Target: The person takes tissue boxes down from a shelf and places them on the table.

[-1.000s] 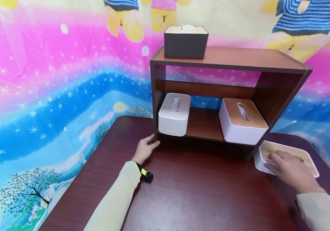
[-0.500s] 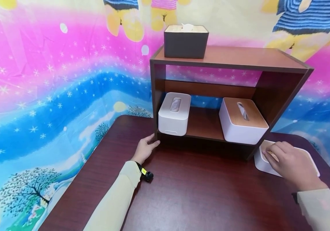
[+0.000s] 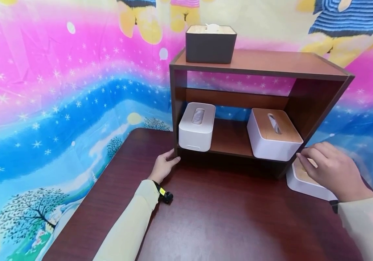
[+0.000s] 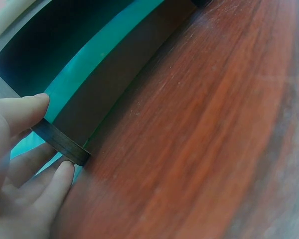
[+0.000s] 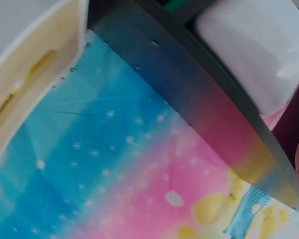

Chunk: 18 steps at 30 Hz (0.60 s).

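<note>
The person's L hand (image 3: 163, 167) has hold of the dark-brown wooden open-fronted shelf unit (image 3: 274, 63) low on its L side panel, thumb on one face & fingers round the other (seen best in the L wrist view). R hand (image 3: 335, 170) is just beside the unit's R side, over a low white box w/ a pale wood-look slotted lid (image 3: 307, 185); its fingers are bent, partly spread, but can't tell whether they hold or touch anything, as the R wrist view catches only a sliver of it.

The unit stands upright on the glossy reddish-brown table (image 3: 225, 210), w/ the low box next to its R panel. Inside, on the lower board: an all-white rounded tissue box (image 3: 195, 136) at L, & a white tissue box w/ a brown wood-look lid (image 3: 273, 146) at R, well apart. On top, toward L, sits a dark-grey box w/ a pale lid & tissue poking out (image 3: 210, 49).
</note>
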Each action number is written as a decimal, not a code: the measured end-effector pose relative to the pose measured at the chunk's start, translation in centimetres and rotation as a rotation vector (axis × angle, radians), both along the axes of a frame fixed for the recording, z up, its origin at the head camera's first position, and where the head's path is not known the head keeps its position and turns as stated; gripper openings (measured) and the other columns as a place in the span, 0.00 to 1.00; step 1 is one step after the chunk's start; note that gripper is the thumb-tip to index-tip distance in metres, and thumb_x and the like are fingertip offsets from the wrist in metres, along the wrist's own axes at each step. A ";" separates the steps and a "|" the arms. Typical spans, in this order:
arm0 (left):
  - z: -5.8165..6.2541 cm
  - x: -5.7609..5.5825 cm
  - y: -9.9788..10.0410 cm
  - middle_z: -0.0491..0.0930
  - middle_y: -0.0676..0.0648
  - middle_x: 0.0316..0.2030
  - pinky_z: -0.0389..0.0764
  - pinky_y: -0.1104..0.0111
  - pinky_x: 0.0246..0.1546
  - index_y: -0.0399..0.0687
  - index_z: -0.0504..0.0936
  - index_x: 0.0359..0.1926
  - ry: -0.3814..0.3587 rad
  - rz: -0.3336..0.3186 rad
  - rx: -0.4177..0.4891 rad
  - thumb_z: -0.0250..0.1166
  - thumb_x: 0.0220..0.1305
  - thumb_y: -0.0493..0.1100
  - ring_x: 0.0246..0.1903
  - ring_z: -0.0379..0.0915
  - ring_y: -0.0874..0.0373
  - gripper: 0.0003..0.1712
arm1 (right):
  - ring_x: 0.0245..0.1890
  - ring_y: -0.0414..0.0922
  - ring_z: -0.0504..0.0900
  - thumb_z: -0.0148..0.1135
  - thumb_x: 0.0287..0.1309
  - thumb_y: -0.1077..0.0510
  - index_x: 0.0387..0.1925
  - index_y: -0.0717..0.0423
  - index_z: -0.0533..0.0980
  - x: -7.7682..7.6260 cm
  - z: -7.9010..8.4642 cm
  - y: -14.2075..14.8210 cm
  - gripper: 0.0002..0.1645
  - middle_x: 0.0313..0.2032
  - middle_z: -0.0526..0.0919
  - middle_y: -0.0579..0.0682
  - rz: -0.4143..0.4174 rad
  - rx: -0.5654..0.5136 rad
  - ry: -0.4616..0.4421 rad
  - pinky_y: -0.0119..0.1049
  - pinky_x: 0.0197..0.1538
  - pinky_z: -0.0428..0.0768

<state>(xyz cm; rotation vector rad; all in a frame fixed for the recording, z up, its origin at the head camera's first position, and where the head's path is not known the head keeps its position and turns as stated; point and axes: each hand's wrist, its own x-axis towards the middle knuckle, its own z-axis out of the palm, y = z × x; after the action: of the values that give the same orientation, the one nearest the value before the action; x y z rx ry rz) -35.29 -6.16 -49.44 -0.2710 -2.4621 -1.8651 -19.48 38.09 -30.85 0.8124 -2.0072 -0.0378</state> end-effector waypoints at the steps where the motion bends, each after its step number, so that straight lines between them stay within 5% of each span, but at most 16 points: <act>1: 0.0 0.0 0.0 0.72 0.56 0.52 0.67 0.62 0.52 0.65 0.70 0.57 0.002 -0.005 0.001 0.64 0.54 0.50 0.55 0.63 0.61 0.28 | 0.20 0.50 0.73 0.45 0.61 0.41 0.23 0.63 0.78 0.0 0.3 -0.1 0.31 0.21 0.75 0.54 0.006 -0.004 0.006 0.46 0.23 0.71; 18: -0.2 -0.3 0.1 0.73 0.58 0.51 0.69 0.61 0.50 0.71 0.71 0.56 0.000 -0.016 0.009 0.64 0.54 0.48 0.53 0.65 0.62 0.26 | 0.24 0.49 0.75 0.49 0.59 0.46 0.26 0.62 0.79 -1.6 5.4 -3.2 0.24 0.26 0.79 0.53 0.100 0.038 0.030 0.44 0.27 0.72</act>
<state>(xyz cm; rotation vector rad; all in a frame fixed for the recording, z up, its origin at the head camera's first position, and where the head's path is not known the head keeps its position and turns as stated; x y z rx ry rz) -35.61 -6.07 -49.66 -0.2913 -2.4576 -1.8818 -21.09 34.91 -25.48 0.9302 -1.9403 -0.0310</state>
